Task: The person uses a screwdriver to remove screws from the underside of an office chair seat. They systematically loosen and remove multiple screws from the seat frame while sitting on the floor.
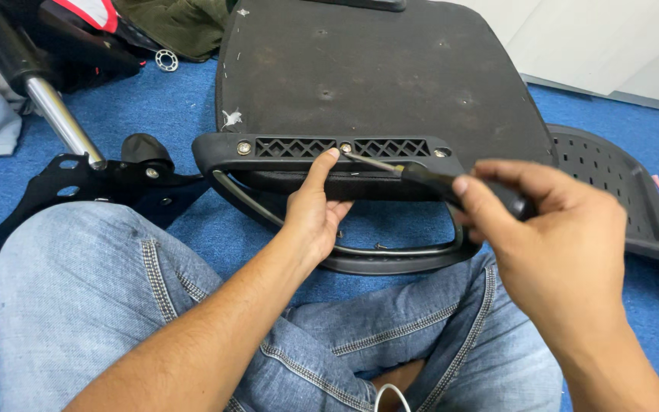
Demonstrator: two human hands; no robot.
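A: Where is the screwdriver?

B: Near the middle, a bit to the right. Its metal tip sits on the middle screw of the black armrest.

A: What are the hands doing?

B: The right hand is closed tight around the screwdriver handle. The left hand is wrapped on the armrest from below, and its thumb points up, just beside the screw at about 7 o'clock from it.

A: What could go wrong?

B: I think the tip could slip off the screw, because it comes in at a slant. Then it might poke the thumb, which is very close. The armrest could also wobble if the left hand lets go.

A: What else is on the armrest?

B: One more screw at 9 o'clock from the middle one, and one at 3 o'clock. The armrest is fixed on the black seat bottom, which lies at 12 o'clock.

A: And around that?

B: A shiny metal pole and a black metal plate at 9 o'clock. A black plastic part with holes at 3 o'clock. It all lies on a blue carpet. The person sits there in jeans, and a white wall is at 1 o'clock
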